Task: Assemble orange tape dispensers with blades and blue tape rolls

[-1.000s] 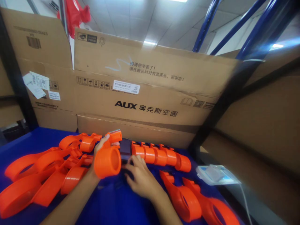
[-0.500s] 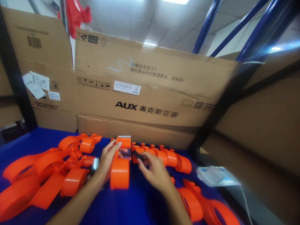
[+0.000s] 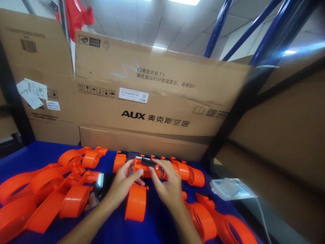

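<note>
An orange plastic tape dispenser lies lengthwise over the blue table, its round roll holder toward me. My left hand grips its far end near the blade. My right hand pinches a small black strip against that same end. Both hands touch the dispenser.
A pile of orange dispensers lies at the left, a row of them behind my hands, and more at the lower right. A shiny metal piece lies left of my hand. Cardboard boxes wall the back; a white packet lies right.
The dispenser went from raised in my left hand, its ring facing me, down flat onto the table. My right hand rose from the table with the black strip to its far end.
</note>
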Demonstrator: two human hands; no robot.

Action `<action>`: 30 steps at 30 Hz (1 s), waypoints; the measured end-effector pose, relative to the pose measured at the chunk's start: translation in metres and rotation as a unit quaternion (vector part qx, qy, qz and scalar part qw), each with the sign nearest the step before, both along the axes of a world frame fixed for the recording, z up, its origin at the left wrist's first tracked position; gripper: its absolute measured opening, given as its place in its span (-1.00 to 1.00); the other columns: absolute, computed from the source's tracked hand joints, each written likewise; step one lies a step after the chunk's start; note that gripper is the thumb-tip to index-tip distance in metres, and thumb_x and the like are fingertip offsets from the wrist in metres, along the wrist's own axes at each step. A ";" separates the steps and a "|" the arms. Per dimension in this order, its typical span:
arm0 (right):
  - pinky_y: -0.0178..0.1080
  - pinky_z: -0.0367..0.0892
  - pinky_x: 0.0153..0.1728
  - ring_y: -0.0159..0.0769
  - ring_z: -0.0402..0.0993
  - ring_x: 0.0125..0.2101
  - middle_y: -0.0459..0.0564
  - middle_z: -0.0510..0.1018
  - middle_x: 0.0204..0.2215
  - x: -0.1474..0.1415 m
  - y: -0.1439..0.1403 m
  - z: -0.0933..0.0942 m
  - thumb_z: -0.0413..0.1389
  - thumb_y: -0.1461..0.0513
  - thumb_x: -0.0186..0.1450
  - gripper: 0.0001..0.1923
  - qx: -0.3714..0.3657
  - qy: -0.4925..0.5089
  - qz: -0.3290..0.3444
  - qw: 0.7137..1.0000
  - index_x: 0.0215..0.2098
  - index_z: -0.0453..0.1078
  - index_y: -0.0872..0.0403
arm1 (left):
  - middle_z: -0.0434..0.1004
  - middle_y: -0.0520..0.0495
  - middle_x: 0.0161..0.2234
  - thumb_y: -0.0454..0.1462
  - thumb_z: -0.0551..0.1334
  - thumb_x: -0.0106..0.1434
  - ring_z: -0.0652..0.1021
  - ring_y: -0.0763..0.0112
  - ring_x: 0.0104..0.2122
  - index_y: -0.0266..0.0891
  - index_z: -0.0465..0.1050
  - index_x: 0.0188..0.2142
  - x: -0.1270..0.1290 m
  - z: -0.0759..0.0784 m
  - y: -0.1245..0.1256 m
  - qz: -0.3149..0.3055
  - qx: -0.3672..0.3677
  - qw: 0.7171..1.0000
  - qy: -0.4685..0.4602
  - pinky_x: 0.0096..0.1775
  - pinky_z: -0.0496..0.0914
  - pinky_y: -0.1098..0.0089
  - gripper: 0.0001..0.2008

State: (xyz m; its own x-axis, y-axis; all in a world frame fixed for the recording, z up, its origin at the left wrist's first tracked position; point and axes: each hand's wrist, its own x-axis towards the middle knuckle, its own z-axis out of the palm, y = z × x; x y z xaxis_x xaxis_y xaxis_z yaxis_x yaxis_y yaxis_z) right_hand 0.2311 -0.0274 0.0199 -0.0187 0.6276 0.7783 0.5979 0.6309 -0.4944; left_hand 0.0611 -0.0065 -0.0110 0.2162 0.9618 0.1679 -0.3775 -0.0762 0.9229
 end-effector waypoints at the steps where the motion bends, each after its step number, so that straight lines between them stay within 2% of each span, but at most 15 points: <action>1: -0.05 0.42 -0.09 -0.09 0.54 -0.15 0.04 0.62 -0.15 0.000 0.000 0.000 0.20 0.23 0.31 -0.76 0.002 -0.002 0.007 1.000 -0.04 0.52 -0.05 | 0.59 -0.10 -0.20 -0.10 0.40 0.14 0.64 0.35 -0.48 -0.21 0.37 0.05 0.000 0.000 0.000 -0.001 0.003 1.000 0.001 -0.37 0.54 0.33 -0.47; 7: -0.06 0.43 -0.07 -0.12 0.52 -0.13 0.07 0.57 -0.15 -0.002 0.002 -0.005 0.18 0.23 0.33 -0.75 -0.023 -0.017 0.039 0.999 -0.03 0.54 -0.05 | 0.55 -0.15 -0.06 -0.16 0.39 0.18 0.59 0.47 -0.51 -0.19 0.37 0.05 0.001 0.000 -0.003 -0.032 0.018 0.999 0.010 -0.38 0.55 0.36 -0.53; 10: -0.07 0.43 -0.09 -0.13 0.51 -0.15 0.07 0.54 -0.17 -0.003 0.002 -0.007 0.18 0.21 0.33 -0.70 -0.030 -0.023 0.037 0.999 0.02 0.53 -0.06 | 0.56 -0.11 -0.10 -0.17 0.40 0.18 0.58 0.49 -0.52 -0.18 0.39 0.03 0.002 0.000 -0.005 -0.032 0.016 0.999 0.009 -0.40 0.53 0.40 -0.55; 13: -0.10 0.41 -0.07 -0.15 0.51 -0.14 0.06 0.54 -0.14 -0.001 0.003 -0.005 0.18 0.18 0.33 -0.59 -0.043 -0.027 0.041 0.998 0.15 0.45 -0.06 | 0.56 -0.07 -0.18 -0.17 0.39 0.18 0.57 0.49 -0.53 -0.19 0.40 0.00 0.001 0.001 -0.005 -0.029 0.000 1.000 -0.001 -0.42 0.50 0.42 -0.58; 15: -0.17 0.42 -0.17 -0.20 0.52 -0.24 0.04 0.57 -0.19 0.004 0.004 -0.003 0.12 0.14 0.36 -0.58 -0.070 -0.009 0.014 0.997 0.17 0.41 0.00 | 0.56 -0.05 -0.22 -0.18 0.39 0.18 0.57 0.49 -0.52 -0.21 0.41 -0.03 0.000 0.001 -0.004 -0.020 -0.012 1.000 -0.012 -0.40 0.49 0.42 -0.61; 17: -0.24 0.38 -0.34 -0.26 0.49 -0.43 0.00 0.58 -0.40 0.011 0.004 -0.001 0.04 0.10 0.40 -0.67 -0.117 -0.009 -0.059 0.991 -0.01 0.50 0.08 | 0.56 -0.04 -0.26 -0.20 0.39 0.18 0.57 0.48 -0.52 -0.22 0.41 -0.05 -0.003 0.001 -0.001 -0.009 -0.019 1.000 -0.019 -0.37 0.49 0.41 -0.63; 19: -0.28 0.28 -0.44 -0.27 0.45 -0.52 -0.03 0.53 -0.55 0.018 0.003 0.001 0.03 0.10 0.39 -0.70 -0.183 -0.078 -0.143 0.970 -0.27 0.54 0.09 | 0.57 -0.05 -0.29 -0.21 0.39 0.18 0.57 0.48 -0.52 -0.23 0.41 -0.05 -0.005 0.001 0.000 -0.002 -0.026 0.999 -0.023 -0.35 0.48 0.41 -0.63; 21: -0.27 0.24 -0.43 -0.20 0.49 -0.46 0.01 0.55 -0.54 0.023 -0.001 0.002 0.09 0.12 0.34 -0.74 -0.257 -0.199 -0.198 0.925 -0.40 0.52 0.06 | 0.58 -0.06 -0.31 -0.23 0.38 0.18 0.57 0.48 -0.52 -0.24 0.41 -0.06 -0.007 0.001 0.001 0.001 -0.034 0.999 -0.027 -0.36 0.46 0.43 -0.64; 23: -0.24 0.24 -0.39 -0.10 0.55 -0.35 0.06 0.61 -0.41 0.025 -0.005 0.001 0.16 0.14 0.28 -0.84 -0.326 -0.302 -0.208 0.871 -0.37 0.53 0.03 | 0.59 -0.06 -0.31 -0.23 0.38 0.18 0.57 0.48 -0.53 -0.24 0.40 -0.06 -0.007 0.002 0.001 0.000 -0.042 0.999 -0.030 -0.37 0.44 0.44 -0.64; 25: -0.20 0.27 -0.32 -0.02 0.57 -0.23 0.10 0.64 -0.28 0.023 -0.008 -0.001 0.20 0.17 0.23 -0.87 -0.367 -0.359 -0.190 0.837 -0.26 0.55 0.00 | 0.59 -0.06 -0.31 -0.23 0.39 0.17 0.56 0.47 -0.53 -0.24 0.40 -0.05 -0.007 0.002 0.000 -0.001 -0.045 0.999 -0.030 -0.37 0.45 0.42 -0.63; 28: -0.18 0.28 -0.23 0.00 0.56 -0.12 0.08 0.63 -0.16 0.017 -0.009 -0.006 0.21 0.25 0.21 -0.76 -0.379 -0.385 -0.159 0.826 -0.14 0.54 -0.04 | 0.59 -0.06 -0.31 -0.23 0.40 0.16 0.55 0.47 -0.54 -0.24 0.40 -0.05 -0.007 0.002 0.000 -0.001 -0.042 0.999 -0.023 -0.37 0.47 0.39 -0.61; 30: -0.18 0.28 -0.23 -0.01 0.57 -0.13 0.08 0.64 -0.17 0.013 -0.009 -0.009 0.18 0.29 0.21 -0.77 -0.378 -0.390 -0.150 0.826 -0.17 0.55 -0.04 | 0.58 -0.06 -0.31 -0.22 0.40 0.16 0.55 0.46 -0.54 -0.23 0.41 -0.05 -0.008 0.001 0.001 0.001 -0.041 0.999 -0.019 -0.37 0.48 0.38 -0.62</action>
State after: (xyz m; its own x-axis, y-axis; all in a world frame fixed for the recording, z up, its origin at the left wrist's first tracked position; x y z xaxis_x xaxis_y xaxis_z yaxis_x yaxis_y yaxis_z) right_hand 0.2441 -0.0361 0.0110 -0.0837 0.9964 -0.0139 0.9941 0.0826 -0.0703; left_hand 0.0535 -0.0056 -0.0100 0.2093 0.9730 0.0971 -0.4126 -0.0021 0.9109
